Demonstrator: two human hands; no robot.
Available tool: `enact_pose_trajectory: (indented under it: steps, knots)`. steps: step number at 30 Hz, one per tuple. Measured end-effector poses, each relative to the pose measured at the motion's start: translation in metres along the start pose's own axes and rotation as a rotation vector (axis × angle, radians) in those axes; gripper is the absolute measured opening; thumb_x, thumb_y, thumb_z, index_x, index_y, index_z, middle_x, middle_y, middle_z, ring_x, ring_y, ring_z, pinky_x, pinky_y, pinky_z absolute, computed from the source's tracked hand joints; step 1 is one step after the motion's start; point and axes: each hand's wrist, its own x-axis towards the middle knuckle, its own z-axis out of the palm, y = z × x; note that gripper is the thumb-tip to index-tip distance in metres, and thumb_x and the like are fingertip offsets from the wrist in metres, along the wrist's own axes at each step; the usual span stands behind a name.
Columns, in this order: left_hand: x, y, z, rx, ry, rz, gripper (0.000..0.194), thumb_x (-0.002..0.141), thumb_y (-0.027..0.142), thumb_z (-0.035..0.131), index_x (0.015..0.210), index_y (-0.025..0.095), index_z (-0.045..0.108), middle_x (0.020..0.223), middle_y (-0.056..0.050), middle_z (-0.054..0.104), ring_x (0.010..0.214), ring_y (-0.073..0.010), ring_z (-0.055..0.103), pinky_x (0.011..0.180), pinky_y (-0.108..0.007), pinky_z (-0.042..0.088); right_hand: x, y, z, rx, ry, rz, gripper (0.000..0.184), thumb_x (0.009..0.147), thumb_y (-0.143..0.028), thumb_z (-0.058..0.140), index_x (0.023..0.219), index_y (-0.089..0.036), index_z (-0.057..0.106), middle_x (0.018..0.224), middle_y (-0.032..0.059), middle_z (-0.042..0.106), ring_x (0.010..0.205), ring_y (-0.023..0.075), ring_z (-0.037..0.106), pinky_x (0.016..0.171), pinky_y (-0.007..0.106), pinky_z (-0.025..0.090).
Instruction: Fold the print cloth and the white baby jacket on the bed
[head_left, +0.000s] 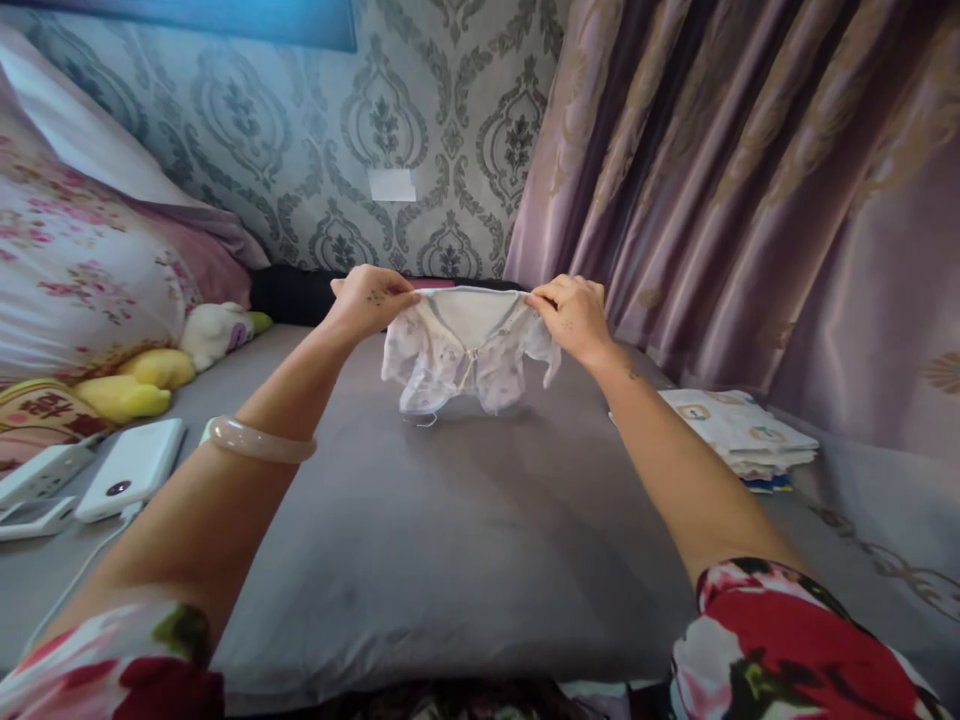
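A small white baby shirt (pixel 480 355) with a faint print, grey neck trim and thin ties at the front hangs stretched between my hands, above the grey sheet. My left hand (pixel 373 300) pinches one shoulder of it between thumb and fingers. At the other shoulder, my right hand (pixel 571 312) holds the cloth in the same kind of pinch. The short sleeves droop at both sides, and a loose tie dangles below the hem at the left.
Folded printed cloths (pixel 739 425) lie stacked at the right, near the curtain (pixel 720 170). At the left are a white power bank (pixel 131 470) with a cable, a power strip (pixel 49 470), plush toys (pixel 214 335) and a floral pillow (pixel 82 260). A grey bedsheet (pixel 450 540) spreads beneath.
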Motion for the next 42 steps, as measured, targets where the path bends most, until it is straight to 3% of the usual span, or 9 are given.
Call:
enact_pose_trajectory:
  steps: [6,11,16,20,24,28,33,37,42]
  knots:
    - [-0.013,0.008,-0.034,-0.168,-0.274,-0.016,0.030,0.072,0.047,0.068,0.080,0.019,0.075,0.069,-0.006,0.067,0.074,-0.0194,0.064,0.067,-0.032,0.049,-0.007,0.004,-0.030,0.500,-0.468,0.075,0.049,0.076,-0.067,0.066,0.089,-0.021,0.076,0.080,0.0038,0.071,0.080,0.0198,0.061,0.073,0.032,0.047]
    - [-0.008,-0.003,-0.022,-0.115,-0.286,-0.119,0.026,0.061,0.044,0.077,0.067,0.019,0.073,0.059,-0.003,0.064,0.064,-0.0184,0.062,0.059,-0.029,0.048,-0.002,0.010,-0.014,0.504,-0.395,0.161,0.044,0.071,-0.063,0.071,0.077,-0.019,0.075,0.073,0.0031,0.068,0.071,0.0169,0.059,0.065,0.029,0.045]
    - [-0.007,-0.004,-0.003,-0.271,-0.312,-0.124,0.027,0.065,0.046,0.072,0.075,0.020,0.075,0.071,-0.006,0.070,0.072,-0.0196,0.065,0.063,-0.030,0.050,-0.004,0.007,0.000,0.630,-0.527,0.114,0.041,0.075,-0.060,0.068,0.083,-0.021,0.075,0.079,0.0021,0.069,0.074,0.0155,0.059,0.067,0.028,0.044]
    - [-0.010,-0.001,-0.006,-0.177,-0.362,-0.093,0.024,0.060,0.044,0.077,0.067,0.021,0.074,0.064,-0.004,0.067,0.069,-0.0207,0.064,0.061,-0.030,0.050,-0.008,0.005,-0.008,0.589,-0.520,0.129,0.038,0.072,-0.056,0.071,0.076,-0.019,0.075,0.074,0.0020,0.068,0.072,0.0153,0.058,0.067,0.028,0.044]
    - [-0.012,0.004,-0.011,-0.244,-0.372,-0.111,0.025,0.065,0.047,0.073,0.072,0.022,0.074,0.068,-0.006,0.069,0.069,-0.0208,0.064,0.062,-0.033,0.051,-0.008,0.008,-0.011,0.694,-0.657,0.127,0.040,0.073,-0.056,0.071,0.087,-0.019,0.076,0.081,0.0022,0.070,0.074,0.0151,0.059,0.068,0.028,0.045]
    - [-0.011,0.004,-0.014,-0.258,-0.394,-0.150,0.024,0.064,0.044,0.075,0.071,0.021,0.074,0.071,-0.008,0.070,0.070,-0.0219,0.065,0.064,-0.034,0.051,-0.006,0.012,-0.010,0.666,-0.560,0.173,0.039,0.071,-0.055,0.073,0.079,-0.018,0.075,0.075,0.0017,0.069,0.070,0.0137,0.058,0.067,0.027,0.044]
    - [-0.008,-0.005,-0.013,-0.317,-0.410,-0.098,0.029,0.065,0.047,0.074,0.077,0.020,0.076,0.076,-0.009,0.072,0.078,-0.0232,0.066,0.069,-0.035,0.053,-0.003,0.016,-0.009,0.806,-0.633,0.198,0.044,0.067,-0.057,0.076,0.086,-0.017,0.075,0.083,0.0042,0.071,0.076,0.0160,0.061,0.072,0.029,0.047]
    - [-0.004,-0.017,0.001,-0.258,-0.284,-0.192,0.027,0.061,0.044,0.075,0.072,0.019,0.074,0.071,-0.005,0.070,0.075,-0.0201,0.064,0.072,-0.033,0.051,0.001,0.023,0.013,0.755,-0.424,0.264,0.043,0.067,-0.055,0.076,0.080,-0.015,0.074,0.076,0.0029,0.070,0.071,0.0141,0.059,0.072,0.028,0.046]
    - [0.003,-0.032,0.026,-0.232,-0.074,-0.156,0.025,0.070,0.039,0.067,0.075,0.015,0.071,0.067,-0.002,0.064,0.067,-0.0152,0.058,0.067,-0.029,0.047,0.002,0.027,0.044,0.521,-0.175,0.214,0.038,0.080,-0.053,0.064,0.080,-0.015,0.071,0.078,0.0030,0.069,0.073,0.0158,0.059,0.071,0.028,0.044]
